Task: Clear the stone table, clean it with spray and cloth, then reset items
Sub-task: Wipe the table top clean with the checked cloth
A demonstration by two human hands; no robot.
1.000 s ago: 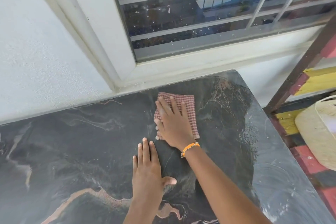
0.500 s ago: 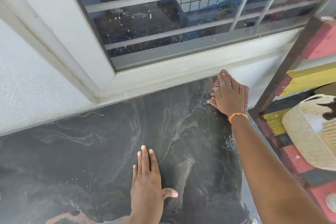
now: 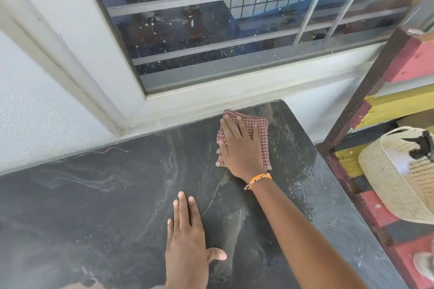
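The dark stone table [image 3: 98,213] with pale veins fills the lower half of the view and looks wet and streaked. A red-and-white checked cloth [image 3: 259,131] lies near the table's far right corner, below the window sill. My right hand [image 3: 239,148], with an orange bracelet on the wrist, presses flat on the cloth with fingers spread. My left hand [image 3: 185,241] rests palm down on the bare stone nearer to me, fingers together and thumb out, holding nothing.
A white wall and a window [image 3: 234,19] with a metal grille run along the table's far edge. To the right stand a dark metal post [image 3: 366,87], a red-and-yellow painted surface and a woven basket [image 3: 394,176] beyond the table's right edge.
My right hand slid the cloth from the table's far right corner back toward the left and slightly nearer. One second ago it was at the middle. My left hand stayed planted.
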